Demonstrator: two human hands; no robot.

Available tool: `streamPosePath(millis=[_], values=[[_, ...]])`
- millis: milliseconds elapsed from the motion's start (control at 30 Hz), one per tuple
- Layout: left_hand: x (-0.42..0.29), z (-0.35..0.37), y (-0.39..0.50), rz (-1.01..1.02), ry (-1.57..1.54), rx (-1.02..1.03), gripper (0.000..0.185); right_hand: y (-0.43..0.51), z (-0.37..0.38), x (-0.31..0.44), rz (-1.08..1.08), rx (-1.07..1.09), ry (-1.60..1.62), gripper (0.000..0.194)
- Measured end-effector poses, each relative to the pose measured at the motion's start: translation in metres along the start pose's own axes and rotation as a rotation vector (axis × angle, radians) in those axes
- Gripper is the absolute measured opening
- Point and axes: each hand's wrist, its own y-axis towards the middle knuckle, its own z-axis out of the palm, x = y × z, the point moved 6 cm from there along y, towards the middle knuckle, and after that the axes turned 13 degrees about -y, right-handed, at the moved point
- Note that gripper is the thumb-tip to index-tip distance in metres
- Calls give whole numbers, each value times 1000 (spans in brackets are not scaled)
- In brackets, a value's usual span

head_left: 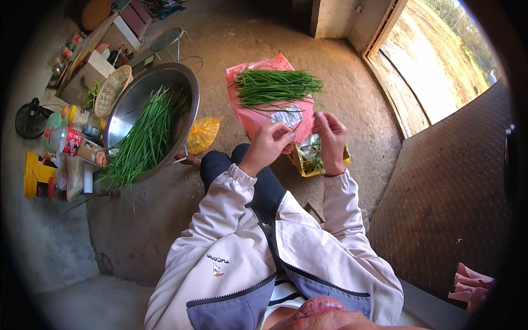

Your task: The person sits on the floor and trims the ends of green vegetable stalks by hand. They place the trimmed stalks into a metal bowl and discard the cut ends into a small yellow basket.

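Note:
My left hand [268, 144] pinches a thin green chive blade [297, 125] between thumb and forefinger. To its right, my right hand [331, 134] has thumb and forefinger drawn together; whether a blade is between them is too small to tell. Just beyond both hands, a flat bundle of green chives [276, 86] lies across a pink plastic bag [247, 111] bearing a printed label [287, 116]. Below my hands stands a yellow-lined container [307, 173] with green scraps and clear plastic in it. On my left, more long chives [144, 140] lean over the rim of a metal basin [193, 97].
A yellow plastic bag [204, 134] sits beside the basin. Jars, bottles and a yellow bucket [31, 175] crowd the left wall, near a woven basket [113, 90]. Behind the basin is a round stool [167, 39]. A textured metal door panel [449, 177] stands at right, by an open doorway.

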Motion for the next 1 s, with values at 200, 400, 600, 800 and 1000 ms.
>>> streamPosePath(millis=[200,400,600,800,1000], values=[[-7,-14,0,-24,-297,-69,13,2,-16,-3,-44,129,-168,25],[-27,-29,5,44,-313,-150,13,-18,33,5,92,484,-68,31],[-57,-31,10,61,-161,-78,12,-9,76,24,-22,528,-29,26],[-67,-44,19,46,-31,-83,11,0,89,18,88,675,5,23],[-75,-63,25,174,78,-209,14,-17,89,10,368,818,213,19]])
